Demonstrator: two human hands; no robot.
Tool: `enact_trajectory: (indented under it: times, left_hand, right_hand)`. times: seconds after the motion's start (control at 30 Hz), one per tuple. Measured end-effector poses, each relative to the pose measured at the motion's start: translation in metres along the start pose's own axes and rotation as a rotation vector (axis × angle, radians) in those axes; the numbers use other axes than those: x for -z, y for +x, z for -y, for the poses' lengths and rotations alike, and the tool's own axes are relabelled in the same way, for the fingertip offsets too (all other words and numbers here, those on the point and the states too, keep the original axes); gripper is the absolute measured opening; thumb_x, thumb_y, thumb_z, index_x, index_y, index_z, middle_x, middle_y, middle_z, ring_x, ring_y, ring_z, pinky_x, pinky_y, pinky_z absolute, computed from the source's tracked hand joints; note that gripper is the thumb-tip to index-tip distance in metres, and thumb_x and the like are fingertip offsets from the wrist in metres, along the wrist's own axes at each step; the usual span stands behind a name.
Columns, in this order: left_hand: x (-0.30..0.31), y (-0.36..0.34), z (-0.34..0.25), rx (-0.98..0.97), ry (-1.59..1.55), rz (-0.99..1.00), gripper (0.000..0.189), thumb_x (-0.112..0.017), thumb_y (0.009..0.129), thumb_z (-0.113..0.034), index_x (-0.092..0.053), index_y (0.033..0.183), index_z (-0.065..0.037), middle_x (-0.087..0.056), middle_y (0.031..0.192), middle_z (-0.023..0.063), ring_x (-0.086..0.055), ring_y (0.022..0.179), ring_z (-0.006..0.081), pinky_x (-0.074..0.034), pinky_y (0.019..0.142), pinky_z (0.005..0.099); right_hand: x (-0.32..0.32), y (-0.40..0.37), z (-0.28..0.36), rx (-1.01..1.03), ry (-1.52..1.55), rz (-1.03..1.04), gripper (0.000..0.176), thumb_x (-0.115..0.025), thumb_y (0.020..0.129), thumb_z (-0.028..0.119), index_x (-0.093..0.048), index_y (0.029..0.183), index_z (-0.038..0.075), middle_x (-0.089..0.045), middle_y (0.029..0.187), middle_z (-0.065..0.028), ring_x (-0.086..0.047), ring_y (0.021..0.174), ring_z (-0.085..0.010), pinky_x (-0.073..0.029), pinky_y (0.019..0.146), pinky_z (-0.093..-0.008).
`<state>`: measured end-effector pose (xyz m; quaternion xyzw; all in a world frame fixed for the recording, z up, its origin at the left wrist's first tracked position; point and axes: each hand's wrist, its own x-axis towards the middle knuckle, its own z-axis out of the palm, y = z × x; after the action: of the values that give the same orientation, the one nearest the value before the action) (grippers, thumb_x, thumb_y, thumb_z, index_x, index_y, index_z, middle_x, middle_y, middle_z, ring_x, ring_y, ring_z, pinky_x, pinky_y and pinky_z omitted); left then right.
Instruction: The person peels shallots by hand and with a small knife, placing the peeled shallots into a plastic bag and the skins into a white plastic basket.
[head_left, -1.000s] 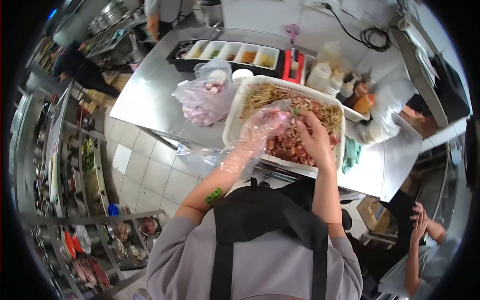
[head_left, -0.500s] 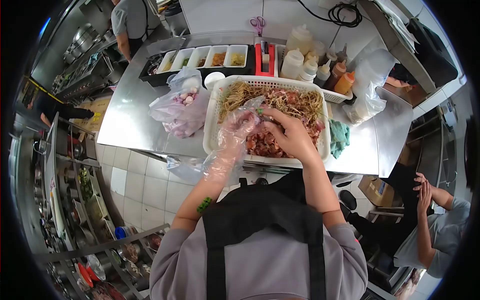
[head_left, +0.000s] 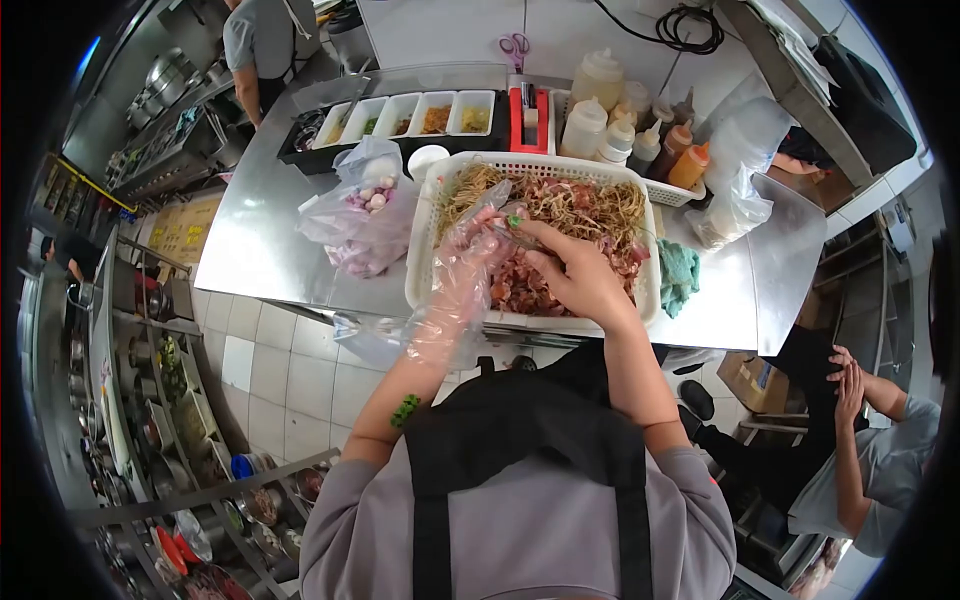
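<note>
Near edge of the bench: a white basket (head_left: 424, 285) of red meat (head_left: 520, 290) and loose sticks (head_left: 590, 205). Over it, the gloved left hand (head_left: 478, 250) clutches meat while the right hand (head_left: 578, 272) pinches a skewer (head_left: 516, 235). Beside it sits a plastic bag (head_left: 355, 220) of pink pieces, and along the far edge, condiment tubs (head_left: 420, 112) and squeeze bottles (head_left: 612, 128).

Left of the white basket (head_left: 424, 250), a plastic bag of shallots (head_left: 360, 215) sits just beside its wall, and past that bag the tabletop (head_left: 255, 235) lies bare. Behind the basket, squeeze bottles (head_left: 620, 135) and a condiment tray (head_left: 400, 115) crowd close. To its right a teal cloth (head_left: 678, 275) lies just beside the rim, with open steel beyond.
</note>
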<state>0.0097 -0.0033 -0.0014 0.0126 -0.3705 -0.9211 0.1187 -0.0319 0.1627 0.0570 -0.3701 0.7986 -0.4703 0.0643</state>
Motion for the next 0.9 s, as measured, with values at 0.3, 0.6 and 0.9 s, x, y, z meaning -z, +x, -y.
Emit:
enact_trajectory:
  times: [0.3,0.6,0.9]
  left_hand:
    - [0.001,-0.001,0.001,0.033,0.082,-0.004,0.033,-0.064,0.085,-0.013,-0.055,0.115,-0.002,-0.061,0.101,0.0037,-0.059,0.091,0.0128,-0.047,0.084,0.0284]
    - [-0.004,-0.005,-0.007,0.105,-0.148,-0.055,0.033,-0.064,0.085,-0.014,-0.053,0.115,-0.006,-0.061,0.098,0.0026,-0.059,0.087,0.0138,-0.050,0.087,0.0308]
    - [0.000,-0.002,-0.008,0.094,-0.121,0.064,0.040,-0.065,0.084,-0.017,-0.049,0.120,-0.006,-0.060,0.112,0.0071,-0.060,0.099,0.0166,-0.049,0.087,0.0309]
  right_hand:
    - [-0.022,0.007,-0.017,0.059,-0.054,-0.136,0.031,-0.054,0.089,0.012,-0.055,0.118,0.003,-0.062,0.110,-0.0165,-0.058,0.103,-0.0236,-0.043,0.088,-0.0318]
    - [-0.014,0.006,-0.018,-0.134,0.164,-0.090,0.031,-0.052,0.093,0.015,-0.052,0.120,0.000,-0.060,0.112,-0.0116,-0.054,0.102,-0.0160,-0.039,0.090,-0.0276]
    - [-0.006,0.005,-0.023,-0.060,-0.167,-0.242,0.030,-0.050,0.093,0.013,-0.051,0.119,0.000,-0.060,0.108,-0.0197,-0.058,0.099,-0.0238,-0.041,0.088,-0.0293]
